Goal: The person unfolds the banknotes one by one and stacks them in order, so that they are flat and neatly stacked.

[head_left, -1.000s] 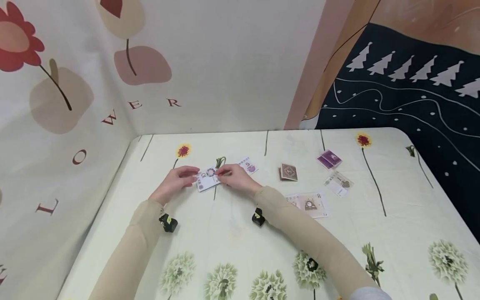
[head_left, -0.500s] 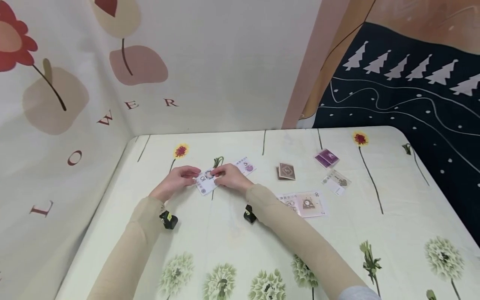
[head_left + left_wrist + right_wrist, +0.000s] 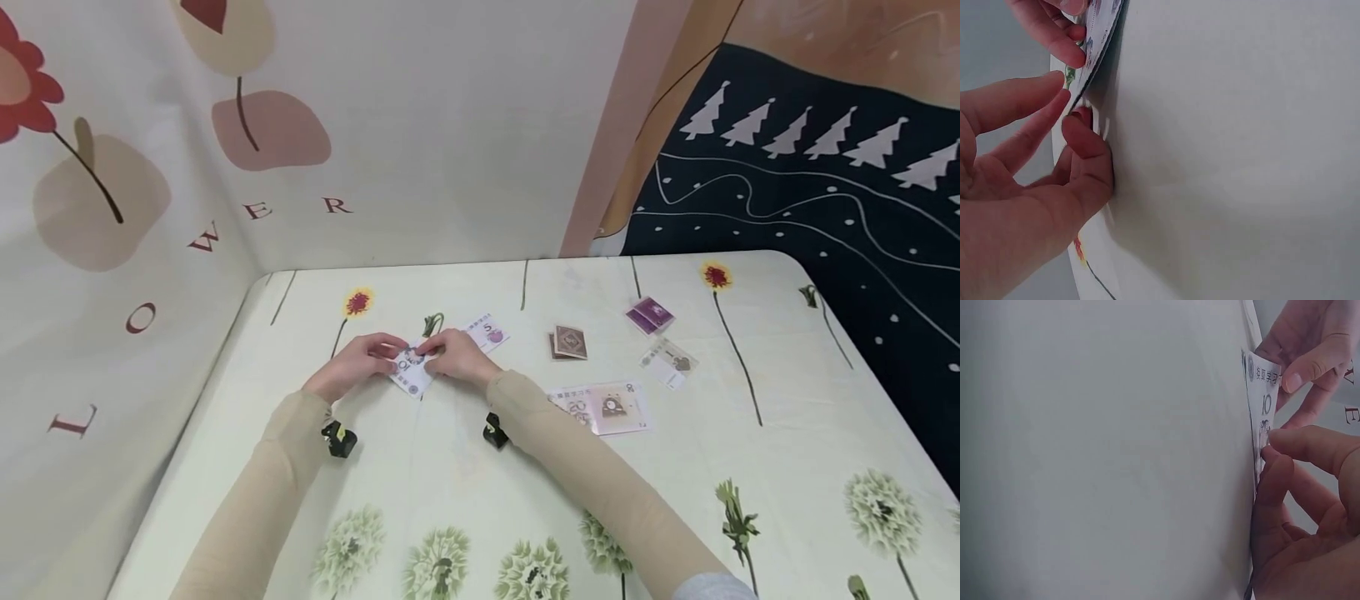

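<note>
A play-money banknote marked 10 (image 3: 412, 382) is tilted slightly above the table between my two hands. My left hand (image 3: 356, 367) holds its left end, with fingertips on either side of the edge in the left wrist view. My right hand (image 3: 459, 358) pinches the banknote between thumb and forefinger; the right wrist view shows its printed face (image 3: 1265, 403). Part of the note is hidden behind the right fingers. Just beyond that hand lies a purple banknote marked 5 (image 3: 489, 332), partly covered.
Right of my hands lie a folded brown note (image 3: 570, 342), a folded purple note (image 3: 651, 315), a greenish note (image 3: 670, 363) and a pinkish note (image 3: 611, 408), partly behind the right forearm. A flower-print cloth (image 3: 450, 475) covers the table; curtains hang behind it.
The 10 note has turned to a steeper slant, its lower end swinging toward me. My left fingers have come further over its edge, and the right hand has shifted slightly left.
</note>
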A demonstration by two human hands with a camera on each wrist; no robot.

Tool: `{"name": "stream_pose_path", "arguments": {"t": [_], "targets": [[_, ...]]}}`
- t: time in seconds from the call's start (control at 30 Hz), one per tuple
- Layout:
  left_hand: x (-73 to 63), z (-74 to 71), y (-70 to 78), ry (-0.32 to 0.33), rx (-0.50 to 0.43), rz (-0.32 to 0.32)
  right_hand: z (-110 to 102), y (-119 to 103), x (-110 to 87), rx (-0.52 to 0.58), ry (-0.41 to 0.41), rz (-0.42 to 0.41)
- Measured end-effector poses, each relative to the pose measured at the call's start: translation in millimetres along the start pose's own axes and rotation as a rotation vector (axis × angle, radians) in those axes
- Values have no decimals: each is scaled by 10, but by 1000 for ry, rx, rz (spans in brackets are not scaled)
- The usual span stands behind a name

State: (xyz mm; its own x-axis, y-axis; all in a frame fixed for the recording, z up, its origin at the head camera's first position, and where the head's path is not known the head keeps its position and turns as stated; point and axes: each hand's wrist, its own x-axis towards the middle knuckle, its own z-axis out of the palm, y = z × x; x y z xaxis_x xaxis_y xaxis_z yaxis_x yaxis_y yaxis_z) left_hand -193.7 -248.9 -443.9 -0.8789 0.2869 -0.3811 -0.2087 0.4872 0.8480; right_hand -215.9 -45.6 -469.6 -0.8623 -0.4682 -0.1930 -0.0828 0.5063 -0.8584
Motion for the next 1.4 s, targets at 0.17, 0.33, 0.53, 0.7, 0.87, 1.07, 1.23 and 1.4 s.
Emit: {"name": "stream_pose_path", "arguments": {"t": [0.17, 0.33, 0.53, 0.7, 0.87, 1.07, 1.23, 1.4], "targets": [[-1, 17, 7, -1, -20, 1, 27, -16, -22, 2, 3, -6], [-17, 34, -34, 0, -49, 12, 30, -36, -83, 20, -13, 18], [-40, 76, -55, -5, -104, 39, -30, -23, -189, 67, -26, 31], [-38, 109, -12, -2, -121, 46, -111, -2, -275, 72, -19, -16], [-38, 164, 84, -24, -152, 66, -193, -4, -369, 127, -8, -62], [-46, 235, 187, -63, -161, 117, -276, 35, -448, 229, 29, -75], [-44, 285, 245, -69, -157, 141, -299, 89, -493, 271, 78, -74], [-38, 344, 292, -56, -154, 149, -324, 103, -560, 303, 120, -70]]}}
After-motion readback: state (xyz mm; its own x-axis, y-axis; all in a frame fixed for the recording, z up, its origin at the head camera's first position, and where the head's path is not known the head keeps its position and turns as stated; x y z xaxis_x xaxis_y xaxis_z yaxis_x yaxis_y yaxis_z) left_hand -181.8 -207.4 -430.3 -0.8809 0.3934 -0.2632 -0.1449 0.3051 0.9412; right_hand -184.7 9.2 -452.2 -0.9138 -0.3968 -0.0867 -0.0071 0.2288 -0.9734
